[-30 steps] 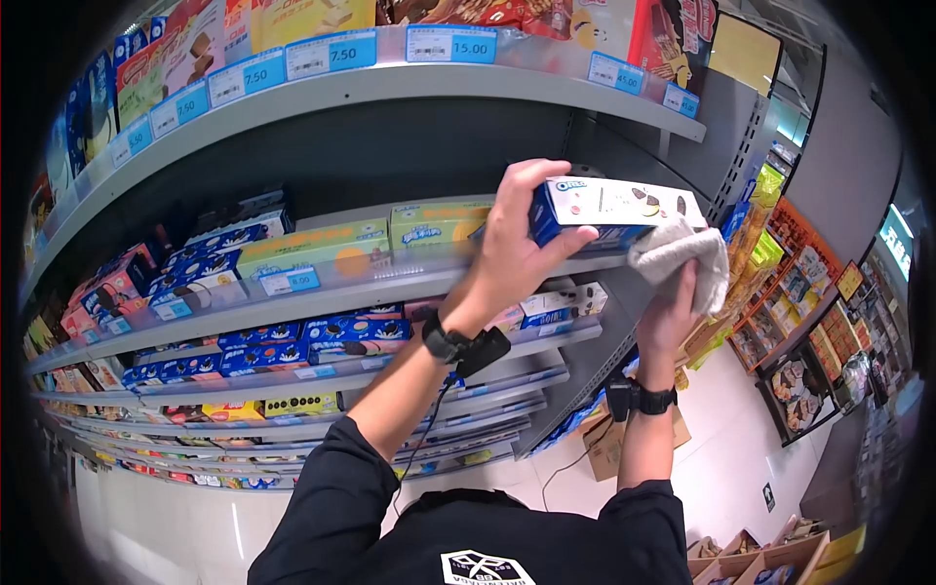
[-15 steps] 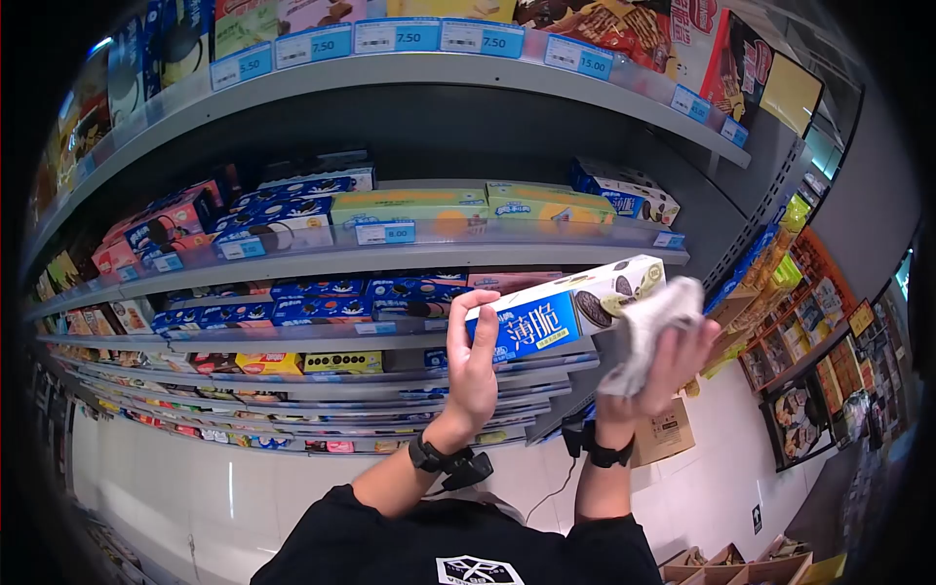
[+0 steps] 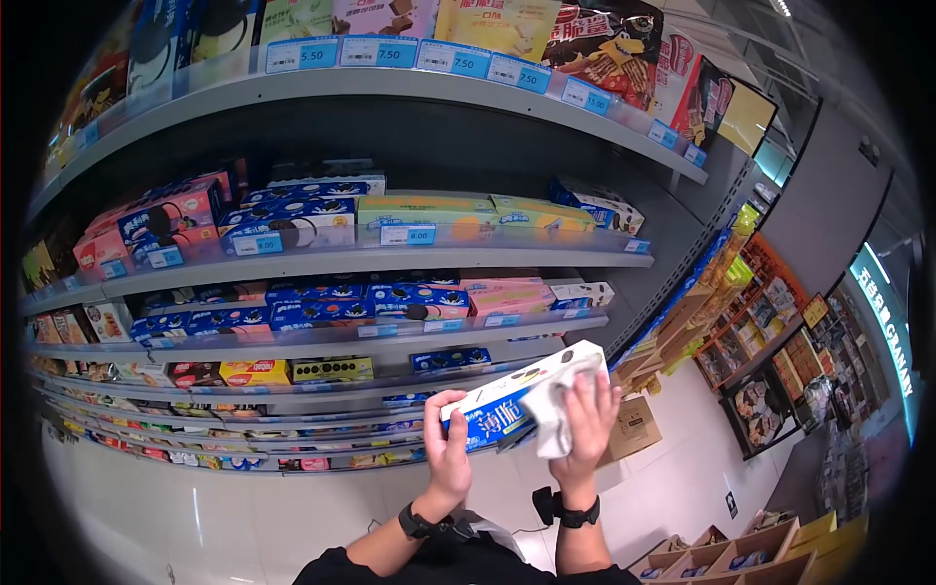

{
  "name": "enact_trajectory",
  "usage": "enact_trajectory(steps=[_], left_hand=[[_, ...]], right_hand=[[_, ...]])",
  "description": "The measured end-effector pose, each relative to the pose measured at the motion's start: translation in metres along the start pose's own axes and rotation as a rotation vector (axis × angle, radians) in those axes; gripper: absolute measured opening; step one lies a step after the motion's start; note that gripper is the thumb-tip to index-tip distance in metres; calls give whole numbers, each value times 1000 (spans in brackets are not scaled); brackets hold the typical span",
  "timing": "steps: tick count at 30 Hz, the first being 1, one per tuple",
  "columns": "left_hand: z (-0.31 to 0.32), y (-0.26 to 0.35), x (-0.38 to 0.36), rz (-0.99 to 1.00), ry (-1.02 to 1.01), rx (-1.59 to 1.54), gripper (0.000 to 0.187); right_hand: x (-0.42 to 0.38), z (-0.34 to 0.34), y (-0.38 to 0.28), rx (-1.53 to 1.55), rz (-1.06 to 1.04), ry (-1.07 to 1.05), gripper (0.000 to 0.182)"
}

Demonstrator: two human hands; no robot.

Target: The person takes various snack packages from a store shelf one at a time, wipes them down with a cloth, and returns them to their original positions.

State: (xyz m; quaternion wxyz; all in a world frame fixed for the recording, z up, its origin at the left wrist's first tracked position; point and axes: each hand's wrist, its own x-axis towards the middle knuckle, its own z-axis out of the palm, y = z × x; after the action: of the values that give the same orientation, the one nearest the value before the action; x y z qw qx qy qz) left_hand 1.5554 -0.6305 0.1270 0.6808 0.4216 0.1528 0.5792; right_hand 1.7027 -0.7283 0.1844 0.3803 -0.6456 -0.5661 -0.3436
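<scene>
A long cookie box (image 3: pixel 495 417), blue and white with cookie pictures, is held at chest height in front of the shelves. My left hand (image 3: pixel 448 460) grips its left end, thumb on the front face and fingers behind and above. A crumpled whitish cloth (image 3: pixel 552 417) lies against the box's right part and covers some of the front. My right hand (image 3: pixel 589 429) presses this cloth to the box with its fingers bent over it. The box slants, its right end higher than its left. Each wrist wears a black strap with a small device.
Shelves (image 3: pixel 448 261) of cookie boxes rise ahead, with price tags along their edges. A cardboard carton (image 3: pixel 632 431) stands on the floor at the right. Wooden bins (image 3: pixel 751 554) with packets are at the lower right, and more racks (image 3: pixel 746 317) stand beyond.
Both hands and the box sit lower and further left in view, and the view itself has shifted. The cloth has gone from the box's right end onto its front, and more of the upper side shows.
</scene>
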Motion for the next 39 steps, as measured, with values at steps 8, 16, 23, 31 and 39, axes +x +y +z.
enact_trajectory(steps=[8, 16, 23, 31, 39], left_hand=[[5, 20, -30, 61, -94, 88, 32], [7, 39, -53, -128, -2, -236, 37], [1, 41, -103, -39, -140, -50, 44], [56, 53, -160, -101, -280, 35, 57], [91, 34, -235, -168, -412, 370, 66]], right_hand=[[-25, -9, -65, 96, 6, -37, 41], [-55, -25, -78, 142, -153, -94, 36], [-68, -92, -16, 89, 156, 216, 41], [-122, -158, 20, 878, 911, 471, 41], [-145, -232, 34, 280, 495, 252, 33]])
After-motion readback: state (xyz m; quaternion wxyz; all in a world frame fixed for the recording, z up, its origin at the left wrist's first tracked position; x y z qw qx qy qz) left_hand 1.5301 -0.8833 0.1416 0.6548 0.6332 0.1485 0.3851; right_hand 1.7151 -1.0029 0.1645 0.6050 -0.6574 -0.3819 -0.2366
